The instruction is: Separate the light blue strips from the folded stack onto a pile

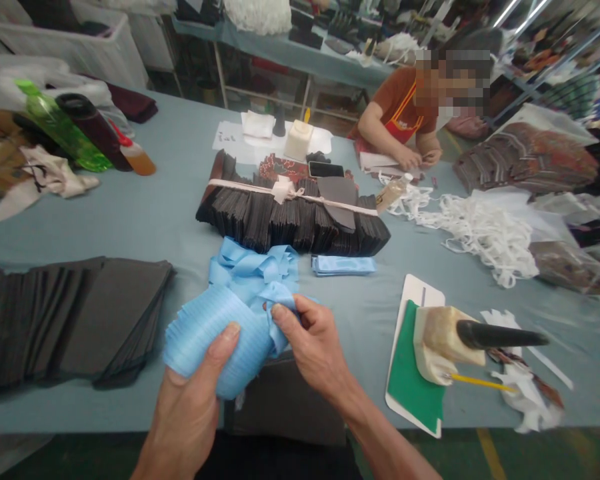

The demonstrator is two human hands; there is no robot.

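Note:
A thick stack of light blue fabric pieces [215, 327] rests in my left hand [195, 393], whose thumb presses on its top. My right hand [315, 340] pinches a blue strip at the stack's right side between thumb and fingers. More blue strips [250, 267] spill loosely from the far end of the stack. Below my hands lies a dark grey piece [290, 400] at the table's near edge. Beyond them stands a bundle of black pieces [290, 217] tied with a pale band. A small folded blue strip [343, 265] lies in front of that bundle.
Dark grey pieces [80, 320] fan out at left. A white pot with a black-handled brush [445, 340] stands on a green sheet [415, 387] at right. White cords [490, 230] lie behind it. Bottles [87, 133] stand far left. A person [405, 120] works across the table.

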